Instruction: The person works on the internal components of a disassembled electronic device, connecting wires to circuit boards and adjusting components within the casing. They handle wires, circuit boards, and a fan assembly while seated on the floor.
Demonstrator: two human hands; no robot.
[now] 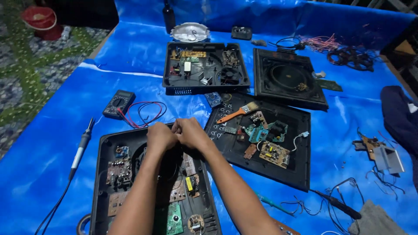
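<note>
Left of frame: soldering iron (pixel 81 148) and black multimeter (pixel 118 103) lie on the blue tabletop (pixel 52 174), within reach. Lower centre: opened induction cooker base (pixel 109 200), boards exposed. My left hand (pixel 160 135) and right hand (pixel 190 131) meet above its upper edge, fingers pinched narrow; whether either grip holds anything, I cannot tell. Right of centre: an orange-handled brush (pixel 237 113) rests on a black panel (pixel 300 174) with loose circuit boards (pixel 274 153).

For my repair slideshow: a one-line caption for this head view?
Both hands meet over an opened appliance base on a blue sheet.
</note>
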